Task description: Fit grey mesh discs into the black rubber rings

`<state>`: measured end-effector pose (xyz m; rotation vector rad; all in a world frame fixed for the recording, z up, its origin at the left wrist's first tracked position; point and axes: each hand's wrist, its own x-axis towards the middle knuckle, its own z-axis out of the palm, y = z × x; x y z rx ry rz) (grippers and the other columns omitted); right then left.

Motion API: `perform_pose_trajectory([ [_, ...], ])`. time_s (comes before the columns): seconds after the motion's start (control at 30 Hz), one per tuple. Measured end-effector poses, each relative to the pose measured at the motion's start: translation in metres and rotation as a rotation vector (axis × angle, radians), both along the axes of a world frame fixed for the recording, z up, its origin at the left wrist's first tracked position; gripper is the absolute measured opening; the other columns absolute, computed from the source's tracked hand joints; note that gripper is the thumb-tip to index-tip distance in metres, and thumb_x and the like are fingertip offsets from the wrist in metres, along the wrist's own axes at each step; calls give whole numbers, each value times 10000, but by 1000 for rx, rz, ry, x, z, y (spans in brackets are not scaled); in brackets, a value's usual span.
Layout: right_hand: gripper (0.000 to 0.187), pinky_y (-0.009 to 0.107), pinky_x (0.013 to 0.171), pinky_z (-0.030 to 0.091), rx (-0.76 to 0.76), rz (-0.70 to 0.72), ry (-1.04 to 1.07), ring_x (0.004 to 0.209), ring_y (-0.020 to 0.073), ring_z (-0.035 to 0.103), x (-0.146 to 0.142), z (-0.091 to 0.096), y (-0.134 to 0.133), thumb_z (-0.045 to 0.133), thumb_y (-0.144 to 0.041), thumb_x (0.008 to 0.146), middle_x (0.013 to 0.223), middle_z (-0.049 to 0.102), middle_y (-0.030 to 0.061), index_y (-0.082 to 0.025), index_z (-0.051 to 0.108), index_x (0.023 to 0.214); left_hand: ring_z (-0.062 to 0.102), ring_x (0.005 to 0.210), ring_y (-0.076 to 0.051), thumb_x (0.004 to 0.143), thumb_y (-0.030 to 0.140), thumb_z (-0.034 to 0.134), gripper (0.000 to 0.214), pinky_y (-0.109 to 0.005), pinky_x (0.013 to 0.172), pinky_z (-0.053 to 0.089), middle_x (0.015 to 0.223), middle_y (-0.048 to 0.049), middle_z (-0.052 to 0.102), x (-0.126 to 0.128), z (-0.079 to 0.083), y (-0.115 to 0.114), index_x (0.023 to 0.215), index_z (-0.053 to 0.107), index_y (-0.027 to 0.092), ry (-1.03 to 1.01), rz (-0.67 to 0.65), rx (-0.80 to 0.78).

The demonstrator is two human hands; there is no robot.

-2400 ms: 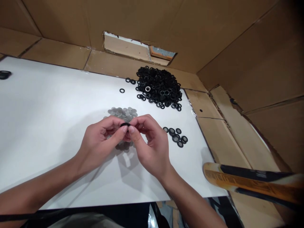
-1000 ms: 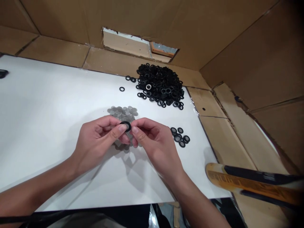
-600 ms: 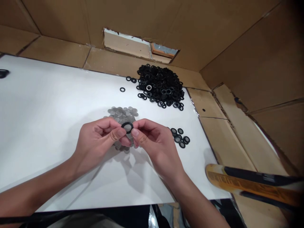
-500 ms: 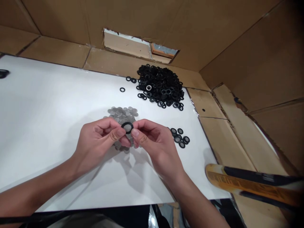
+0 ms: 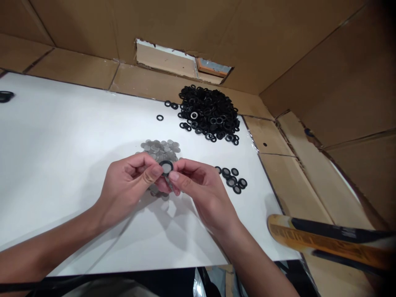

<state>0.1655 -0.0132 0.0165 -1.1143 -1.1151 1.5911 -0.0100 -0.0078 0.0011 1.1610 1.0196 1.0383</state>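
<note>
Between both hands is a black rubber ring (image 5: 167, 162) with a grey mesh disc (image 5: 167, 168) inside it. My left hand (image 5: 131, 179) pinches the ring's left side between thumb and fingers. On the opposite side, the thumb and fingers of my right hand (image 5: 204, 189) are closed on the same ring. Below and behind them lies a pile of loose grey discs (image 5: 157, 149) on the white tabletop, partly hidden by my fingers. To the right of my right hand rest several black rings with discs in them (image 5: 232, 180).
A large heap of black rings (image 5: 210, 109) sits at the back of the white table (image 5: 62, 132), a few strays beside it. Cardboard walls (image 5: 293, 53) surround the back and right. A yellow-and-black rounded object (image 5: 324, 239) juts in from the right. Dark items (image 5: 6, 96) lie far left.
My right thumb has shifted slightly down and left along the ring's edge. The ring has moved very little, and both hands remain on it.
</note>
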Motion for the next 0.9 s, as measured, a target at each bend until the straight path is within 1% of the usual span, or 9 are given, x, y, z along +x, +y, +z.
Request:
perform_pose_trajectory([
  [0.07,189,254,604,505,10,-22,-21,594,114,597,-1,1,0,778,-305,875,628,652,-29,-186,699,751,786,687,-178,943,426,769,244,-263,679,659,724,-13,802,0,0,0,840,736,207,-24,-3,-7],
  [0.13,169,256,601,506,40,-72,-101,605,122,615,-2,2,0,777,-287,875,643,671,-26,-188,698,762,775,667,-156,934,348,786,141,-246,686,661,724,12,794,2,1,1,909,751,214,-30,12,-22],
  [0.2,139,272,630,531,81,-97,-203,638,140,648,-3,3,-1,778,-253,865,673,703,-16,-191,700,768,774,656,-152,927,277,783,74,-239,678,664,723,19,791,3,2,1,902,757,212,-1,37,-38],
  [0.27,112,285,662,561,128,-103,-273,668,154,674,-3,4,-2,774,-242,869,713,731,-6,-194,710,791,778,646,-162,932,248,760,80,-249,661,669,711,13,790,5,2,1,864,752,206,39,55,-45],
  [0.33,83,289,672,582,185,-132,-318,685,158,688,-3,3,-2,757,-253,892,764,750,2,-201,718,839,785,652,-173,937,251,749,83,-258,653,674,714,6,797,6,2,1,868,754,205,59,53,-46],
  [0.43,84,285,669,591,261,-168,-374,699,158,696,-2,0,-3,730,-255,920,800,748,4,-210,706,854,789,667,-157,935,249,760,67,-229,660,671,720,15,804,6,0,1,880,762,212,40,36,-58],
  [0.6,135,268,649,569,261,-131,-347,681,147,685,-3,-3,-4,689,-256,957,759,709,-4,-203,656,837,787,668,-119,937,203,756,70,-173,677,653,714,39,811,7,0,1,870,768,218,-4,25,-74],
  [0.73,150,276,645,555,267,-117,-293,685,152,673,-6,-5,-7,650,-271,988,746,663,-7,-206,613,858,794,670,-124,922,181,762,79,-175,672,653,715,39,813,9,3,0,848,760,208,-4,49,-73],
  [0.9,139,307,684,565,277,-130,-284,704,164,664,-9,-6,-10,646,-267,993,761,663,1,-208,610,873,797,676,-129,926,182,753,72,-177,675,653,727,38,821,8,3,-2,859,747,209,-1,58,-51],
])
